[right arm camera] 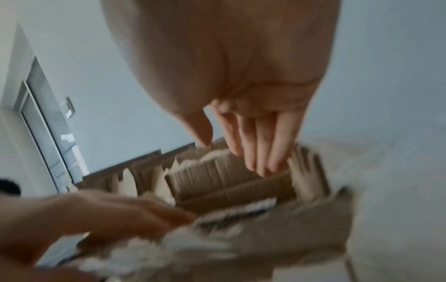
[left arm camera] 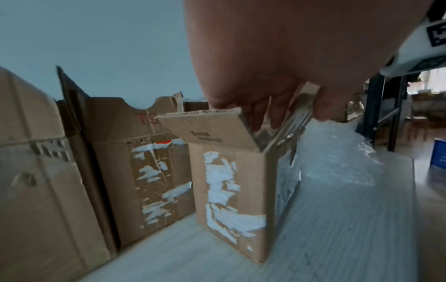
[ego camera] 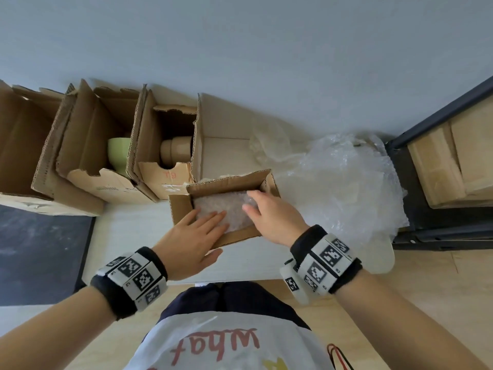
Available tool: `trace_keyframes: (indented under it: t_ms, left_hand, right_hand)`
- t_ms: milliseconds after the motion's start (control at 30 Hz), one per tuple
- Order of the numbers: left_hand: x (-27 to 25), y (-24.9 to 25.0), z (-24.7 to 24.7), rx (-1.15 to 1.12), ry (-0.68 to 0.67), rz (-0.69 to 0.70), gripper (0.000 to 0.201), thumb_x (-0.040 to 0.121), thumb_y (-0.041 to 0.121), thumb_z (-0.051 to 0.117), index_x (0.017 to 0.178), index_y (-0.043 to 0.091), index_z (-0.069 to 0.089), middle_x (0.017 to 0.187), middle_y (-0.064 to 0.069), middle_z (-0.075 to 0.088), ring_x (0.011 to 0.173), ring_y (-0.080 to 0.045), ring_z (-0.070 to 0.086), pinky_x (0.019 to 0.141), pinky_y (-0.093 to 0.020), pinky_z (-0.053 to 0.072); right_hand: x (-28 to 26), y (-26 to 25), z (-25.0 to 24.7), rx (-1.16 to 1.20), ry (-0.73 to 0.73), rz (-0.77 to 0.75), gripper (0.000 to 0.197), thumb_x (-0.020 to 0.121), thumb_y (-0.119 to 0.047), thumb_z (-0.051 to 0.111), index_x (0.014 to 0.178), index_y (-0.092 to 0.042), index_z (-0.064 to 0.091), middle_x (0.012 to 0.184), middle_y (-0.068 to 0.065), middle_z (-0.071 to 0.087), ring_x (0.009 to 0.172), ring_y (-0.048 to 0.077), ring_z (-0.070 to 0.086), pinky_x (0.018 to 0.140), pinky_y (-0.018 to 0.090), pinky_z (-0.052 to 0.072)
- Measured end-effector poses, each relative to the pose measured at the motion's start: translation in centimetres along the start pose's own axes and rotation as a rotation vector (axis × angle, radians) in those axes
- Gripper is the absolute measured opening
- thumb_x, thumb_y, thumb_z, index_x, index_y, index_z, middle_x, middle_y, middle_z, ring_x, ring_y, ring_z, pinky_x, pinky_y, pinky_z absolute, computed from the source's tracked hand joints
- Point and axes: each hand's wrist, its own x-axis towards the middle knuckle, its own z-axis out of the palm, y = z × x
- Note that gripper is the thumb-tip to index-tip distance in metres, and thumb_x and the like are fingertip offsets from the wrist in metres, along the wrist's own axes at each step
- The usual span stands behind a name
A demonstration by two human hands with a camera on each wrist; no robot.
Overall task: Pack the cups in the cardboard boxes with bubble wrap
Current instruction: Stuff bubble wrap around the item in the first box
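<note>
Cardboard fills the far side of the white table (ego camera: 133, 236): a row of open boxes stands along the grey wall, and a small box (ego camera: 184, 206) sits in front of them, nearest the person, its flaps up. Bubble wrap (ego camera: 221, 206) lines the inside of this small box. The left hand (ego camera: 192, 239) lies over the box's near left edge with its fingers straight and together, flat on the wrap, the thumb outside the near wall; it grips nothing. The right hand (ego camera: 269, 214) reaches in from the right, fingers loosely extended and pointing down onto the wrap at the box's right end; the right wrist view is blurred but shows them straight, with nothing pinched. No cup can be made out under the wrap. Two cups wait in the row behind: a green cup (ego camera: 118, 153) in one box (ego camera: 88, 145) and a tan cup (ego camera: 177, 149) in the next box (ego camera: 160, 182), just left of the small box. A loose heap of wrap (ego camera: 341, 188) lies on the table to the right, beside a dark shelf frame (ego camera: 405, 169). At far left stands another box (ego camera: 18, 145).
</note>
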Motion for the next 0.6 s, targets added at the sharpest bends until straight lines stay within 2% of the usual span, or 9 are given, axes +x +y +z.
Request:
trace_keyframes:
  t_ms: [33,100,167,233,300,367,400,467,600]
  left_hand:
    - [-0.3,0.4,0.1,-0.037,0.074,0.004,0.052,0.089,0.045,0.042,0.130,0.015,0.054,0.136,-0.007,0.054,0.121,-0.022,0.054,0.103,-0.041,0.041]
    - [-0.5,1.1,0.6,-0.162,0.164,-0.010,0.048,0.087,0.041,0.051,0.128,0.016,0.056,0.128,-0.004,0.059,0.112,-0.021,0.059,0.095,-0.036,0.047]
    - [-0.1,1.6,0.9,-0.268,0.143,-0.045,0.050,0.092,0.043,0.046,0.136,0.019,0.048,0.133,0.000,0.053,0.117,-0.018,0.054,0.098,-0.031,0.043]
    - [0.7,1.8,1.3,-0.314,0.081,-0.081,0.049,0.097,0.043,0.039,0.143,0.025,0.036,0.141,0.007,0.045,0.124,-0.013,0.046,0.102,-0.027,0.036]
    - [1.2,1.8,1.6,-0.350,0.054,-0.098,0.047,0.098,0.042,0.036,0.143,0.029,0.034,0.142,0.011,0.043,0.124,-0.010,0.045,0.102,-0.024,0.034]
    - [1.5,1.7,1.8,-0.372,0.021,-0.100,0.046,0.098,0.042,0.036,0.142,0.030,0.034,0.141,0.013,0.044,0.122,-0.009,0.046,0.102,-0.024,0.034]
    - [1.6,1.6,1.9,-0.369,-0.010,-0.103,0.048,0.097,0.045,0.036,0.143,0.031,0.032,0.142,0.014,0.043,0.123,-0.009,0.046,0.102,-0.023,0.033]
    - [1.7,1.3,2.0,-0.357,-0.083,-0.121,0.053,0.095,0.053,0.034,0.144,0.032,0.030,0.144,0.016,0.039,0.124,-0.008,0.044,0.103,-0.023,0.032]
    - [2.8,1.2,1.7,-0.379,-0.158,-0.145,0.054,0.093,0.060,0.029,0.137,0.031,0.041,0.136,0.016,0.037,0.109,-0.009,0.048,0.096,-0.026,0.039]
  right_hand:
    - [-1.1,0.5,-0.9,0.043,0.182,-0.069,0.040,0.101,-0.033,0.037,0.136,-0.015,0.044,0.126,0.005,0.060,0.108,0.021,0.060,0.085,0.039,0.052]
    - [-2.7,2.5,-2.6,0.085,0.510,-0.133,0.028,0.099,-0.024,0.044,0.121,-0.012,0.057,0.101,0.003,0.070,0.088,0.019,0.065,0.071,0.035,0.054]
    - [-3.3,5.7,-3.8,0.110,0.673,-0.055,0.021,0.097,-0.017,0.049,0.113,-0.009,0.060,0.097,0.005,0.069,0.086,0.021,0.065,0.070,0.033,0.054]
    - [-3.0,9.5,-4.2,0.110,0.622,0.130,0.026,0.096,-0.018,0.051,0.119,-0.008,0.057,0.112,0.009,0.065,0.102,0.024,0.061,0.082,0.032,0.049]
    - [-2.3,13.1,-3.6,0.040,0.423,0.309,0.042,0.095,-0.027,0.054,0.133,-0.010,0.048,0.136,0.010,0.050,0.123,0.026,0.048,0.097,0.035,0.041]
    - [-1.7,15.5,-2.5,-0.055,0.225,0.408,0.062,0.091,-0.039,0.059,0.143,-0.016,0.035,0.152,0.011,0.029,0.138,0.028,0.030,0.108,0.042,0.032]
    - [-1.4,16.3,-2.0,-0.100,0.164,0.424,0.069,0.089,-0.042,0.061,0.146,-0.018,0.030,0.155,0.011,0.021,0.142,0.027,0.023,0.110,0.044,0.028]
    - [-0.8,17.4,-1.0,-0.173,0.108,0.413,0.077,0.087,-0.043,0.064,0.148,-0.019,0.025,0.157,0.011,0.015,0.144,0.027,0.018,0.111,0.044,0.026]
    - [0.4,17.9,0.2,-0.290,0.122,0.376,0.069,0.089,-0.033,0.063,0.145,-0.013,0.028,0.151,0.012,0.028,0.138,0.028,0.029,0.107,0.043,0.032]
